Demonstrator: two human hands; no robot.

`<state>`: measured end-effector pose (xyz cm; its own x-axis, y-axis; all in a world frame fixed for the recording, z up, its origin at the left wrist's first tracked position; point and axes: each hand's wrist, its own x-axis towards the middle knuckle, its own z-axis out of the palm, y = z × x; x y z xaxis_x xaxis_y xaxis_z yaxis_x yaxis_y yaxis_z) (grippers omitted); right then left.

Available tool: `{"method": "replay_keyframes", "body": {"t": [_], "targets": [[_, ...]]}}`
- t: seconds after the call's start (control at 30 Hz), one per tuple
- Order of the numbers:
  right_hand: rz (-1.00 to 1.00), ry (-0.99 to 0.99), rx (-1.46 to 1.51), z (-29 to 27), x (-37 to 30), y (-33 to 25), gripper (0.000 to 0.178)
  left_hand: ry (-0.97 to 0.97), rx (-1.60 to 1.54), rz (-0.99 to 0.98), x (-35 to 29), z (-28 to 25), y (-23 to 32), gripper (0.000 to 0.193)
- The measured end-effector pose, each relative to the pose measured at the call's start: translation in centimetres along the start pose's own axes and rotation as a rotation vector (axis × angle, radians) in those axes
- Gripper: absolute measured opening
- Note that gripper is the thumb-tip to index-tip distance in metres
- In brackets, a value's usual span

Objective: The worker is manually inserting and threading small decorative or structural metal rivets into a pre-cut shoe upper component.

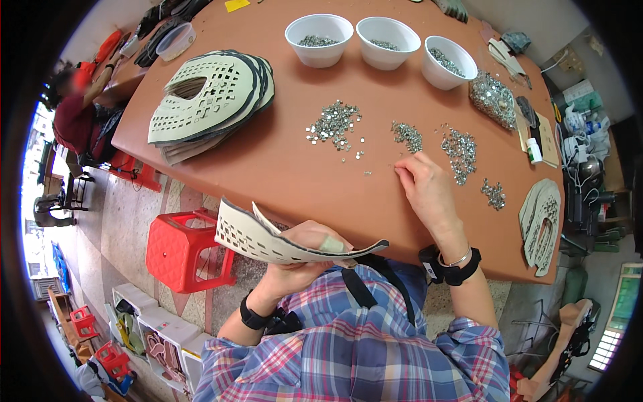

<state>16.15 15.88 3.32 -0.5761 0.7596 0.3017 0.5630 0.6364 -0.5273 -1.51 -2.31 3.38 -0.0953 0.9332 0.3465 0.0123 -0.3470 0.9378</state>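
Observation:
My left hand (295, 276) grips a cream perforated shoe upper (262, 242) in front of my body, a little off the table's near edge. The fingers pass behind and under the piece, which curves and is dotted with small cut holes. Over the table, my right hand (427, 191) has its thumb and forefinger pinched together; whatever lies between the tips is too small to make out. Just beyond those fingers is a small heap of silvery rhinestones (407, 136). Further heaps of rhinestones lie to the left (333, 125) and to the right (459, 154).
A stack of similar uppers (201, 94) stands at the table's left. Three white bowls (320, 57) of rhinestones line the far side, beside a clear bag of stones (493, 100). Finished-looking studded uppers (540, 224) lie right. A red stool (175, 251) stands left; a person (75, 124) sits beyond.

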Motion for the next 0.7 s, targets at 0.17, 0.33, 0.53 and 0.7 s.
{"method": "replay_keyframes", "body": {"t": [0.17, 0.33, 0.53, 0.7], "targets": [[0.234, -0.215, 0.488, -1.6, -0.7, -3.5, 0.008, -0.087, 0.087, 0.262, 1.2, -0.7, 0.4, 0.019], [0.232, -0.514, 0.956, -4.1, -3.0, -7.7, 0.009, -0.125, 0.134, 0.308, 1.2, -0.6, 0.7, 0.02], [0.213, -0.498, 0.934, -4.6, -4.0, -8.2, 0.008, -0.105, 0.227, 0.342, 1.4, 0.1, 1.8, 0.029], [0.2, -0.472, 0.978, -4.5, -4.4, -8.2, 0.008, -0.087, 0.235, 0.318, 1.3, 0.3, 1.8, 0.03]]}}
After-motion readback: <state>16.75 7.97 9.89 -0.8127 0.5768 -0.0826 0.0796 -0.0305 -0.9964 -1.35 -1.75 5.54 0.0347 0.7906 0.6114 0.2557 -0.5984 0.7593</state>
